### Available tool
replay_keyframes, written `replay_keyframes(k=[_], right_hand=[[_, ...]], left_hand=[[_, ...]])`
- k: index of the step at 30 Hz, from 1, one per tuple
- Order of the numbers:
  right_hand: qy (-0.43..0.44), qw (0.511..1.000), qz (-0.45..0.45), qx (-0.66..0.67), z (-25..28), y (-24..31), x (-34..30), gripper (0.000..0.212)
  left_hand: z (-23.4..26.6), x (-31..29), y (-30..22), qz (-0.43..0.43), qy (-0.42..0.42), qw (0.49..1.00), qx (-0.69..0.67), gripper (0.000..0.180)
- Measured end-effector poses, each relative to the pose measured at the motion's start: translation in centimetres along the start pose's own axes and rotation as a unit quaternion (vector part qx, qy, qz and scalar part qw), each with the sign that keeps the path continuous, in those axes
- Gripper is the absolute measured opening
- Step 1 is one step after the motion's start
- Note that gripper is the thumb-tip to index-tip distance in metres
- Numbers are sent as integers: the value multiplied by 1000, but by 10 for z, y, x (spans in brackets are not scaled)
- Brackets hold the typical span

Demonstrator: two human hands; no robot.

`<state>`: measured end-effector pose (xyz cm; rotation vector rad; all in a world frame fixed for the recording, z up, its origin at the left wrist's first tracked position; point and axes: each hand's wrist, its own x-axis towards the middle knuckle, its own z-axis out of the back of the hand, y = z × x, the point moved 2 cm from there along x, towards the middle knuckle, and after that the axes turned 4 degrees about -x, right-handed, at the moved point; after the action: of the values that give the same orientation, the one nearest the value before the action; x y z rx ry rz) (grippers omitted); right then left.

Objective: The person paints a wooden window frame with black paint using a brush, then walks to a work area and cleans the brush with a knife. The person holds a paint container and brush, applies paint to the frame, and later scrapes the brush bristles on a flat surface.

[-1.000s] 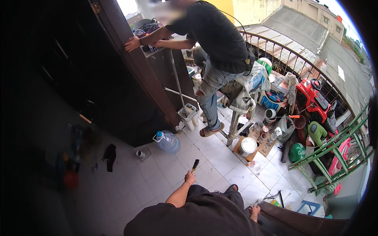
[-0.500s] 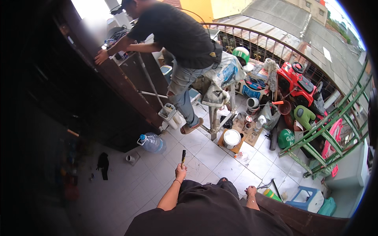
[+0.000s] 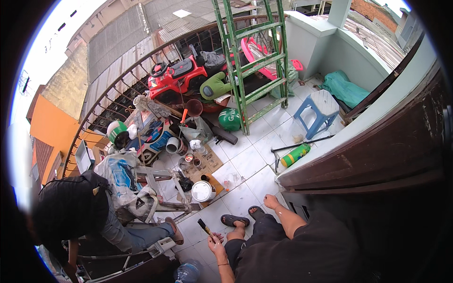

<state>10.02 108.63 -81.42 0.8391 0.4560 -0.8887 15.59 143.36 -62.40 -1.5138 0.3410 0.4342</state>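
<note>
View swung right; left hand (image 3: 215, 244) still holds (seemingly loosely) the brush (image 3: 205, 227).

Holding a black-bristled paintbrush (image 3: 205, 227) in the left grip (image 3: 217, 246), with the right grip (image 3: 271, 202) curled above white tiles (image 3: 262, 186). Standing in dark sandals (image 3: 234, 220) near a white bucket (image 3: 203, 191), facing a green ladder (image 3: 257, 66).

From the wearer's head, a wide fisheye camera looks steeply down past the bare left hand (image 3: 215, 244) and bare right hand (image 3: 271, 202), both fairly near, and faces outward over the white tiled floor (image 3: 240, 198) ahead of them to the red plastic ride-on toy car (image 3: 185, 81) well beyond.
</note>
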Motion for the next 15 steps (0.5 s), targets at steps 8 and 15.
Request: replay_keyframes(k=[8, 15], right_hand=[[-112, 991, -34, 60, 32, 13, -27, 31], [-132, 972, -173, 85, 29, -45, -51, 26]], left_hand=[[-62, 81, -62, -22, 203, 975, 86, 19], [-93, 146, -78, -20, 238, 971, -20, 20]])
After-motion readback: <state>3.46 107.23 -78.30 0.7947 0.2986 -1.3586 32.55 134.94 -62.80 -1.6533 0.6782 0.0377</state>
